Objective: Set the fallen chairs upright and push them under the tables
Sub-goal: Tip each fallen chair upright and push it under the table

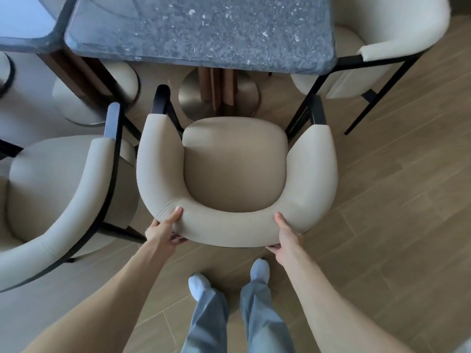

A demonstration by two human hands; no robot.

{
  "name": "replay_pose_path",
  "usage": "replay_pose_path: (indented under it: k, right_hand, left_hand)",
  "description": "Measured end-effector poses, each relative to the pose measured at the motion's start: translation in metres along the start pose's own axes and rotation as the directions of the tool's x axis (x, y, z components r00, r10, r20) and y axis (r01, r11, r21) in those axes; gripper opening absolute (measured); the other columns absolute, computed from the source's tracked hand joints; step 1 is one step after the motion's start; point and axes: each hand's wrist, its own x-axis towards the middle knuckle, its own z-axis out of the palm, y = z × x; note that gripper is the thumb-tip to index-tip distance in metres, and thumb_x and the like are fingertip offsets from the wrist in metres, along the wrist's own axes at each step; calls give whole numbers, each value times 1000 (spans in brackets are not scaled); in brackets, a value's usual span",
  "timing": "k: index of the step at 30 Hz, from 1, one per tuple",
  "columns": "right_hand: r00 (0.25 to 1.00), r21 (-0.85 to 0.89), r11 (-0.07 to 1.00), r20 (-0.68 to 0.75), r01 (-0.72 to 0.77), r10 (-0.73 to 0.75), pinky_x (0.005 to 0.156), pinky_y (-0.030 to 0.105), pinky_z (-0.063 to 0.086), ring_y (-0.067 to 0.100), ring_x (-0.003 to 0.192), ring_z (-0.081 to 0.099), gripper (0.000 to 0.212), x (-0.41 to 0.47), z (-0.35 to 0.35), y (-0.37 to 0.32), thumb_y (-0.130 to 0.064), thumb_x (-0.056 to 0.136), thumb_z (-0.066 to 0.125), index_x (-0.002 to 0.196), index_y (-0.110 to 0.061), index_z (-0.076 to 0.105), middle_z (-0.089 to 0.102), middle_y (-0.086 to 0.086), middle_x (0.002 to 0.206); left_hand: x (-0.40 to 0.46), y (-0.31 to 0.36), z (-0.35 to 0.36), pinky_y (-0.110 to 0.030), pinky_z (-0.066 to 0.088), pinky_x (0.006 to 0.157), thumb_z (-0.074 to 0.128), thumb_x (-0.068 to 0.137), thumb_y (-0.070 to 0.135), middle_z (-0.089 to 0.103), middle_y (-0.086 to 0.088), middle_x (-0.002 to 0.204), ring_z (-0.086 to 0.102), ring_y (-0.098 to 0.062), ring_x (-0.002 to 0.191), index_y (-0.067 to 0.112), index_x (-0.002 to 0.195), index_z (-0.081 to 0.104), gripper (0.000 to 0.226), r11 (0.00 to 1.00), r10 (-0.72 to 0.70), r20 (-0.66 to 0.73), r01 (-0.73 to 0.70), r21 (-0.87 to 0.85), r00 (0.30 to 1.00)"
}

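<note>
A cream upholstered chair [235, 164] with a curved backrest and black metal frame stands upright right in front of me, its seat facing the grey speckled stone table [198, 31]. The front of the seat is just short of the table's near edge. My left hand [164, 229] grips the backrest at its left rear, thumb on top and fingers underneath. My right hand [286, 236] grips the backrest at its right rear the same way.
A second cream chair [63, 189] stands upright close on the left, its arm nearly touching mine. A third [377, 47] sits at the table's right side. The table's round metal base [219, 95] lies ahead. A second table [23, 24] is at far left. Wood floor lies to the right.
</note>
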Motion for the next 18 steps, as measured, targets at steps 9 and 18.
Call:
replay_pose_path:
  k: [9,18]
  right_hand:
    - [977,188,975,198,-120,82,100,51,51,30,116,59,76,-20,19,30,-56,79,76,138,-16,49,63,10,124]
    - [974,228,962,199,-152,107,76,64,59,38,109,64,62,-35,54,50,-33,77,87,128,-12,56,64,18,123]
  left_hand:
    - [-17,-27,34,-55,56,93,86,76,42,56,-9,109,60,-29,91,11,124,47,69,988,-123,58,128,-88,991]
    - [-14,-44,40,-60,58,86,88,75,32,61,-13,104,67,-31,92,3,117,48,66,986,-125,89,134,-103,988]
